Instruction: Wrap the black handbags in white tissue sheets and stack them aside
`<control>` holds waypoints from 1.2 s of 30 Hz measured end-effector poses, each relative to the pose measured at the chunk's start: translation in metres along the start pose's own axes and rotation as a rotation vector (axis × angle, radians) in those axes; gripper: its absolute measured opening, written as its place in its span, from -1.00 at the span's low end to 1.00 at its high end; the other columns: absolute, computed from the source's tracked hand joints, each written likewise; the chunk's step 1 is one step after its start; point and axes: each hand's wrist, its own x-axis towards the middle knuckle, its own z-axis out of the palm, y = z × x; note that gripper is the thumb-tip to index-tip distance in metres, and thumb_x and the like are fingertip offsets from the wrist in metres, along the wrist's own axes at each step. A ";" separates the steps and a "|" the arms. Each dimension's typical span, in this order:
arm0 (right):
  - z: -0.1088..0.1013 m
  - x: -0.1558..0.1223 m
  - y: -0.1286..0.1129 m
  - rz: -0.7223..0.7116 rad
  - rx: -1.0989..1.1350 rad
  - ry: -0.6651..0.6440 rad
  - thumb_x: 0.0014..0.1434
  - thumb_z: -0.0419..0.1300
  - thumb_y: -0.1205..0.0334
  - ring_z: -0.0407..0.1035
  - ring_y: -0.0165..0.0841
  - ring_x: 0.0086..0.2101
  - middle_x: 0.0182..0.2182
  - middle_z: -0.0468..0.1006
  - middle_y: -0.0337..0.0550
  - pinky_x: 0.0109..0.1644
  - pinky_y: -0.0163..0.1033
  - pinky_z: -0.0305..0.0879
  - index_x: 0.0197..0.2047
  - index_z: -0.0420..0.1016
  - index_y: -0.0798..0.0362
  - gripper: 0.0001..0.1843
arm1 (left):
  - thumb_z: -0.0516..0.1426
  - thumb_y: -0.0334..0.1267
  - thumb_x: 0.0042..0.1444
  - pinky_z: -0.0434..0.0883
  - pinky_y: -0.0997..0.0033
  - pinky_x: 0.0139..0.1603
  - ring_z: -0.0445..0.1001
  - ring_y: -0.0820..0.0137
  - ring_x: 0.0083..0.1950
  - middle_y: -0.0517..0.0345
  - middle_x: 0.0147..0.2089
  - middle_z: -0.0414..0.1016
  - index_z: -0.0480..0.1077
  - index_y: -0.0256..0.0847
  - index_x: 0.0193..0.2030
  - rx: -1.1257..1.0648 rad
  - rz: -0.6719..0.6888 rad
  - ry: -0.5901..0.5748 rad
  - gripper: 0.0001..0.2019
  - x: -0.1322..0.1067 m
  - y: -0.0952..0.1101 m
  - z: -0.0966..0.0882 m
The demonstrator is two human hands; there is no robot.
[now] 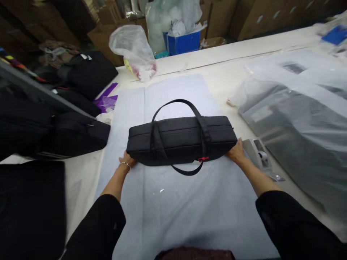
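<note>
Left hand (127, 159) and right hand (236, 151) clamp the ends of a black bag (179, 137), well short of the counter's (225, 77) far edge; uneven pressure could tip it.

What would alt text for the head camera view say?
A person's left hand and right hand touch opposite ends of a long, black, two-handled fabric bag over a pale blue-grey sheet. Black bags sit left, translucent plastic wrapping right.
</note>
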 end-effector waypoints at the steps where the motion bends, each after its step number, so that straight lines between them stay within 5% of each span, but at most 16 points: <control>1: -0.001 -0.014 -0.002 0.001 -0.004 0.023 0.24 -0.04 0.22 0.01 0.06 0.29 0.25 0.29 0.11 0.32 0.39 -0.17 0.32 0.21 0.09 -0.42 | 0.10 -0.14 0.19 0.29 -0.18 0.21 0.14 0.01 0.39 -0.06 0.39 0.22 0.23 -0.05 0.33 -0.012 -0.004 -0.008 -0.45 -0.007 -0.001 0.001; 6: -0.001 -0.145 -0.011 0.027 0.048 0.195 0.32 -0.12 0.09 0.08 -0.10 0.28 0.28 0.24 0.11 0.36 0.21 -0.09 0.32 0.18 0.08 -0.45 | -0.08 -0.06 0.34 0.16 -0.31 0.28 -0.16 0.00 0.50 -0.14 0.53 -0.23 -0.03 -0.14 0.45 -0.038 0.009 0.073 -0.42 -0.087 -0.029 0.039; 12: 0.015 -0.327 -0.030 0.074 0.073 0.018 0.27 -0.16 0.01 0.12 -0.03 0.26 0.25 0.28 0.11 0.33 0.22 0.00 0.27 0.27 0.03 -0.41 | -0.11 -0.11 0.36 -0.12 -0.40 0.35 -0.21 0.02 0.51 -0.12 0.51 -0.14 -0.02 -0.16 0.45 0.044 0.108 0.058 -0.45 -0.231 -0.096 0.098; 17: 0.031 -0.408 -0.048 0.181 0.090 0.012 0.23 -0.13 -0.06 0.14 0.02 0.24 0.24 0.27 0.15 0.30 0.14 0.13 0.27 0.29 0.10 -0.34 | -0.10 -0.15 0.36 -0.17 -0.34 0.38 -0.16 0.05 0.51 -0.08 0.50 -0.10 0.04 -0.15 0.43 0.059 0.123 0.081 -0.47 -0.321 -0.143 0.125; 22: 0.043 -0.435 -0.060 0.273 0.119 -0.023 0.19 -0.10 -0.09 0.13 0.03 0.24 0.26 0.22 0.16 0.27 0.13 0.17 0.28 0.26 0.11 -0.29 | -0.11 -0.15 0.36 -0.15 -0.32 0.38 -0.11 0.05 0.49 -0.10 0.49 -0.05 0.08 -0.19 0.42 0.058 0.106 0.130 -0.48 -0.355 -0.174 0.133; 28: 0.045 -0.428 -0.064 0.339 0.208 -0.065 0.08 0.01 0.02 0.05 0.06 0.28 0.26 0.21 0.25 0.30 0.16 0.10 0.25 0.30 0.19 -0.28 | -0.10 -0.15 0.36 -0.01 -0.25 0.37 -0.05 0.06 0.48 -0.11 0.48 0.00 0.10 -0.20 0.41 0.063 0.028 0.169 -0.48 -0.372 -0.203 0.131; 33: 0.017 -0.409 -0.070 0.486 0.574 -0.062 -0.16 0.16 0.08 0.08 0.12 0.27 0.14 0.40 0.21 0.38 0.18 -0.08 -0.08 0.52 0.12 -0.45 | -0.08 -0.19 0.33 0.18 -0.15 0.31 0.11 0.03 0.42 -0.20 0.41 0.14 0.20 -0.29 0.36 0.039 -0.005 0.207 -0.50 -0.385 -0.223 0.137; 36: -0.010 -0.386 -0.080 0.566 0.811 -0.058 -0.19 0.22 0.05 0.28 0.12 0.15 -0.09 0.57 0.10 0.32 0.21 0.06 -0.33 0.54 0.01 -0.67 | -0.10 -0.21 0.31 0.29 0.01 0.26 0.27 0.06 0.33 -0.30 0.32 0.29 0.33 -0.41 0.25 -0.037 -0.010 0.313 -0.52 -0.392 -0.227 0.142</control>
